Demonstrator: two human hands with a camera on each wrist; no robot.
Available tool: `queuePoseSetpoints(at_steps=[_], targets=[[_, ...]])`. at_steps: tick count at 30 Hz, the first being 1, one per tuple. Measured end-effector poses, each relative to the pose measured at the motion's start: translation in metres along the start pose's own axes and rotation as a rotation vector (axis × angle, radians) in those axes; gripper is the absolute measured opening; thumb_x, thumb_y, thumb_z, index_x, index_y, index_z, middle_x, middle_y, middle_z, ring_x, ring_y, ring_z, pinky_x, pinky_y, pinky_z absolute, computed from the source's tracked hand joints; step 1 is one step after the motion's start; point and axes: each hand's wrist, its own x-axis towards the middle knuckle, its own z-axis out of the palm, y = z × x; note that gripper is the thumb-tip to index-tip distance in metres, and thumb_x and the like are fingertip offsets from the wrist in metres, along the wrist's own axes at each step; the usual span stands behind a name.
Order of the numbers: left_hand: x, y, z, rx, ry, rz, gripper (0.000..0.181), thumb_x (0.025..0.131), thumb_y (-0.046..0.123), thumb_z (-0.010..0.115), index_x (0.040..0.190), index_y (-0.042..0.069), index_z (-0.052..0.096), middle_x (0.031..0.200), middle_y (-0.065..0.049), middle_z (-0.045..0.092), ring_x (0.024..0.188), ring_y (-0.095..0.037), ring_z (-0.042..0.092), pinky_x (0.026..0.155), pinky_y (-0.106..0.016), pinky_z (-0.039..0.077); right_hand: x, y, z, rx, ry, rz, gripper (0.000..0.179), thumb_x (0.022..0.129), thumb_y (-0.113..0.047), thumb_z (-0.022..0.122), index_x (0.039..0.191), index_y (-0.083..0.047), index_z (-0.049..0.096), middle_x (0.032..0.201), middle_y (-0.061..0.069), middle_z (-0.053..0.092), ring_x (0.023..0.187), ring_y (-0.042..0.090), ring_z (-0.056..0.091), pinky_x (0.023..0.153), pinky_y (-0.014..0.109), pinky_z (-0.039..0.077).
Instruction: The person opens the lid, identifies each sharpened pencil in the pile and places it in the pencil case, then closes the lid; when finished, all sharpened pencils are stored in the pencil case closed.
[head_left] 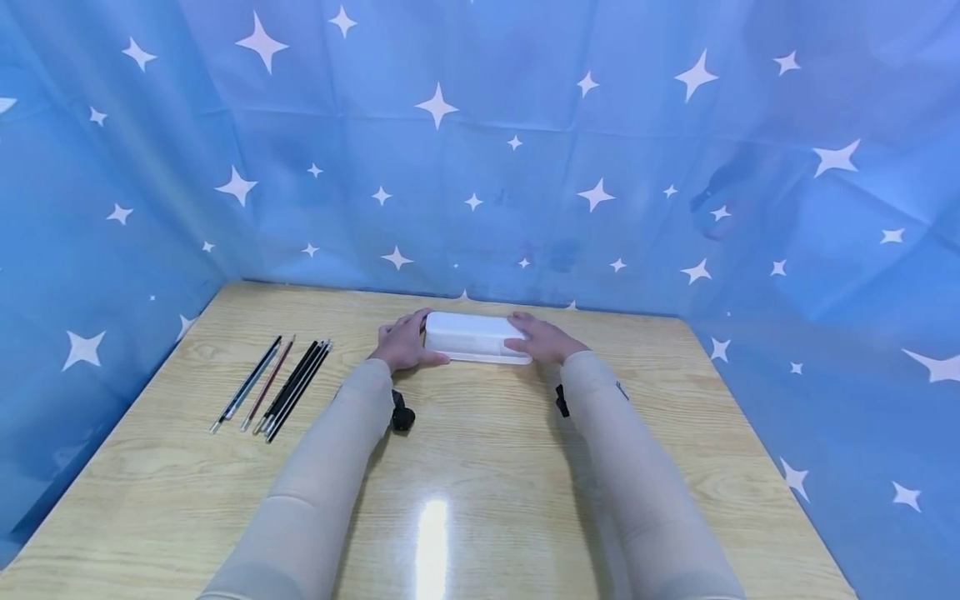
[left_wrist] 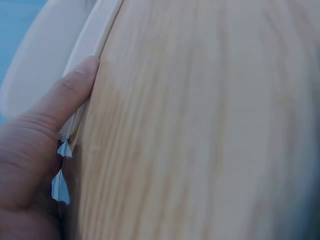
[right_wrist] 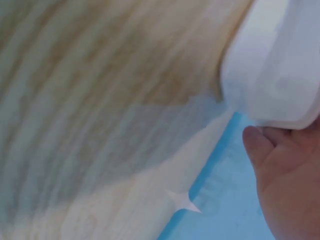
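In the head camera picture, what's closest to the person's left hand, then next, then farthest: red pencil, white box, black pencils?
1. White box: touching the left hand, on its right.
2. Black pencils: off to its left.
3. Red pencil: farther left, past the black ones.

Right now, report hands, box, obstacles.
Left hand grips box, left end. Right hand holds right end. Box between hands. Pencils off left, not in the way.
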Motion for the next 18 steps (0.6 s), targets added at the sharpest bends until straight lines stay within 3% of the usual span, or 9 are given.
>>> queuePoseSetpoints(at_steps=[7,12,18], targets=[[-0.001,0.0,0.0,0.009,-0.005,0.0,0.117,0.075,0.059,0.085,0.163,0.021,0.019,0.163,-0.006,0.032,0.146,-0.03,0.03,0.111,-0.051,0.017,-0.002,-0.001,-0.012,0.199,0.0,0.033,0.066,0.109,-0.047,0.039,0.161,-0.009,0.026,0.167,0.017,0.02,0.152,0.04,0.017,0.121,0.058,0.017],[-0.001,0.001,0.0,0.025,0.001,-0.018,0.119,0.074,0.061,0.084,0.164,0.019,0.017,0.164,-0.005,0.031,0.149,-0.03,0.027,0.115,-0.051,0.015,-0.004,0.001,-0.019,0.348,0.077,0.056,0.055,0.11,-0.042,0.038,0.155,-0.01,0.039,0.161,0.017,0.031,0.148,0.042,0.026,0.118,0.06,0.023],[-0.001,0.003,0.0,0.046,0.018,-0.018,0.119,0.074,0.06,0.084,0.163,0.017,0.018,0.164,-0.004,0.031,0.149,-0.03,0.028,0.113,-0.051,0.018,0.001,0.01,-0.023,0.509,0.157,0.086,0.052,0.111,-0.04,0.038,0.148,-0.004,0.04,0.151,0.02,0.037,0.141,0.042,0.035,0.117,0.056,0.028]])
